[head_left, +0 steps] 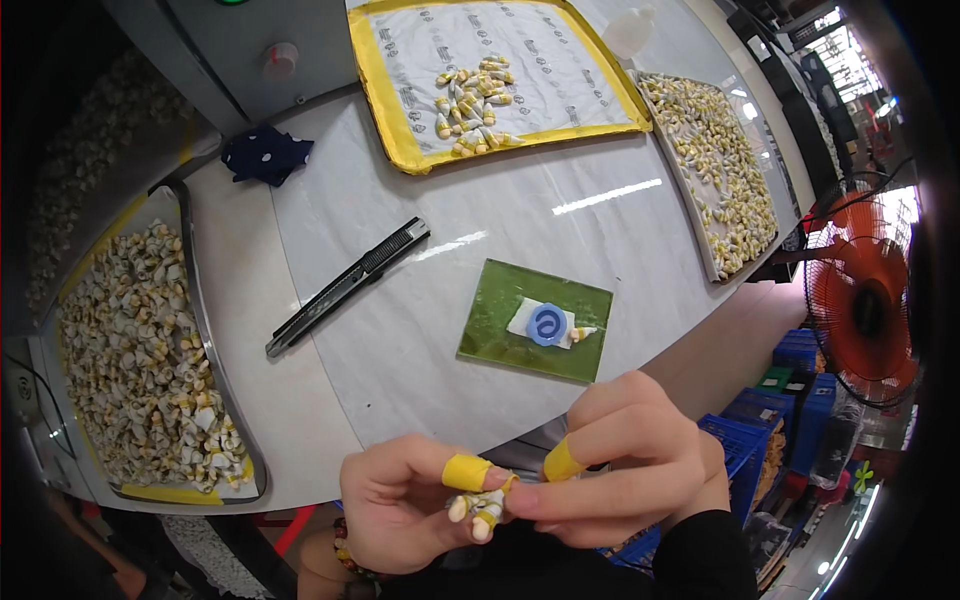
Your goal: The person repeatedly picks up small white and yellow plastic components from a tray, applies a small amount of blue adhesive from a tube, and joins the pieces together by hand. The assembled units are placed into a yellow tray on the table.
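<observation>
My left hand [405, 500], a yellow wrap round one finger, pinches a couple of small white pieces [484, 512] with yellow bands and rounded cream tips. My right hand [625, 465], with a similar yellow wrap on a finger, meets it there. Its thumb and finger close together at the far end of these pieces; what lies between them is too small to make out. Just beyond the hands lies a green rectangular plate [490, 325]. On it sit a round blue cap [547, 325], a bit of white paper and one small banded piece [582, 334].
A black utility knife [348, 288] lies left of the plate. Trays of small pieces stand at the left [230, 400] and right [690, 210]; a yellow-edged tray [385, 120] holds a small heap. A dark dotted cloth [266, 155], white bottle [629, 33] and orange fan [866, 305] surround the table.
</observation>
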Demonstrator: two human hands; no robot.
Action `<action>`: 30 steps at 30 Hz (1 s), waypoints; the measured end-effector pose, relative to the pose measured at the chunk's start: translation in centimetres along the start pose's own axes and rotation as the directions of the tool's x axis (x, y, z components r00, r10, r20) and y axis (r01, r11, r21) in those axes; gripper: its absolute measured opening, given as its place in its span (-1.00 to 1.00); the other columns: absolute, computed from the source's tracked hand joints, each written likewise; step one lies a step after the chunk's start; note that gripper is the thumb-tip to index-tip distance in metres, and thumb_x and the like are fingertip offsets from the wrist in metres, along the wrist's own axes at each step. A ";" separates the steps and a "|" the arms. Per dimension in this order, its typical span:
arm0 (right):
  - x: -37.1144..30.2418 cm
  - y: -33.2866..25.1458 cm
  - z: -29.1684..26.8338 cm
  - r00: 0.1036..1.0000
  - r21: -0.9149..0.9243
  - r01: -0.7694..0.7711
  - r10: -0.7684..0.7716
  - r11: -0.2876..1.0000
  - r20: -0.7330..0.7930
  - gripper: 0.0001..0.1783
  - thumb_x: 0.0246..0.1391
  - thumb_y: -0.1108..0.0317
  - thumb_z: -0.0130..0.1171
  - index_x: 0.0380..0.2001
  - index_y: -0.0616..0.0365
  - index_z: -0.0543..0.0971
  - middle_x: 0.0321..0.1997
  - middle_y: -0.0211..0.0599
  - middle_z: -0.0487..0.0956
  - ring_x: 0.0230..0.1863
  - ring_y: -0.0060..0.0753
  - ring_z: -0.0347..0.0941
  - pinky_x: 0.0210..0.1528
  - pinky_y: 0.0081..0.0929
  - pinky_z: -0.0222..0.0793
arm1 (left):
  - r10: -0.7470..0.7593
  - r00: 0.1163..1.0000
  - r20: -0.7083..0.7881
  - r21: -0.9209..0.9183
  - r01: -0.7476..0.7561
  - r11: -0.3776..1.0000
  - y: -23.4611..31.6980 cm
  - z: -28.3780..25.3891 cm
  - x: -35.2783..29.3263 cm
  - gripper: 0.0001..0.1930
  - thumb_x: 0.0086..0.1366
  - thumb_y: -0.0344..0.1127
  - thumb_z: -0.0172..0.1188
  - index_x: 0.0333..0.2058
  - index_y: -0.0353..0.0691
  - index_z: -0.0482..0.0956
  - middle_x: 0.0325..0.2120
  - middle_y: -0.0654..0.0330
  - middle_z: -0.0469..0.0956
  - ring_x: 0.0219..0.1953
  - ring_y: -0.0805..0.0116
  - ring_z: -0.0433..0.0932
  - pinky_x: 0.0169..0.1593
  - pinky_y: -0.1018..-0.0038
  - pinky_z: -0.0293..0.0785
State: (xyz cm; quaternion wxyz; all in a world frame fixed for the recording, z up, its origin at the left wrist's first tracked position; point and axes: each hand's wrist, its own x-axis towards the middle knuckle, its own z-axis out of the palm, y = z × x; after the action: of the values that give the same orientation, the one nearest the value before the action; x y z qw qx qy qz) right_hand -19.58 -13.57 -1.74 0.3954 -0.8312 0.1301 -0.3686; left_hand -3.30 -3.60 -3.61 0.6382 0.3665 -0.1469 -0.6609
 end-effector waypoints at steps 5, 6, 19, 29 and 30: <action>-0.1 -0.1 0.9 0.989 -0.120 0.143 -0.146 0.982 -0.018 -0.78 -0.26 0.47 0.34 -0.40 0.16 0.68 -0.48 -0.47 0.44 -0.58 -0.55 0.27 -0.62 -0.59 0.11 | 0.059 0.997 0.053 0.080 -0.063 0.995 0.2 -0.3 -0.1 -0.68 -0.04 -0.39 0.45 -0.39 -0.39 0.49 -0.50 -0.05 0.57 -0.48 0.37 0.56 -0.40 0.54 0.49; 0.1 -0.4 0.5 0.990 -0.158 0.142 -0.139 0.977 0.027 -0.76 -0.32 0.47 0.34 -0.42 0.14 0.69 -0.48 -0.50 0.44 -0.51 -0.55 0.29 -0.57 -0.60 0.15 | 0.059 0.996 0.064 0.116 -0.067 0.991 0.2 -0.3 -0.1 -0.71 -0.04 -0.41 0.44 -0.39 -0.39 0.51 -0.49 -0.05 0.58 -0.48 0.37 0.56 -0.39 0.54 0.49; -1.1 0.1 -2.1 0.999 -0.147 0.046 -0.045 0.988 0.011 -0.72 -0.34 0.50 0.30 -0.39 0.11 0.68 -0.53 -0.50 0.44 -0.55 -0.51 0.32 -0.55 -0.62 0.22 | 0.368 0.923 0.110 0.846 0.108 -0.522 18.5 -6.4 -3.7 -0.55 -0.11 -0.34 0.33 -0.18 -0.35 0.51 -0.13 -0.03 0.48 -0.05 -0.01 0.43 0.07 0.25 0.27; -2.6 -1.1 -3.1 0.996 -0.223 -0.056 0.040 0.973 -0.076 -0.76 -0.39 0.49 0.27 -0.47 0.11 0.68 -0.63 -0.51 0.45 -0.62 -0.50 0.32 -0.58 -0.59 0.18 | 0.525 0.847 0.081 0.688 0.334 -0.645 32.1 -20.3 16.4 -0.52 0.06 -0.04 0.25 -0.11 -0.24 0.55 -0.07 -0.06 0.48 -0.01 0.00 0.45 0.06 0.25 0.36; -3.1 -1.5 -3.5 0.992 -0.231 -0.093 0.069 0.969 -0.108 -0.77 -0.39 0.49 0.26 -0.48 0.11 0.68 -0.63 -0.50 0.45 -0.63 -0.49 0.31 -0.58 -0.59 0.17 | 0.504 0.856 0.119 0.666 0.307 -0.680 32.1 -21.0 17.8 -0.51 0.06 -0.01 0.25 -0.10 -0.22 0.55 -0.04 -0.05 0.46 0.01 0.00 0.43 0.08 0.24 0.34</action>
State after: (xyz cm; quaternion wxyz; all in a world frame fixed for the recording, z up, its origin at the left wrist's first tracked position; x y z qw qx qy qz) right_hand -24.34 -12.98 -0.67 0.3018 -0.8468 0.2262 -0.3752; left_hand 35.88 -19.40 -2.14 0.0108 0.8251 -0.5576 0.0905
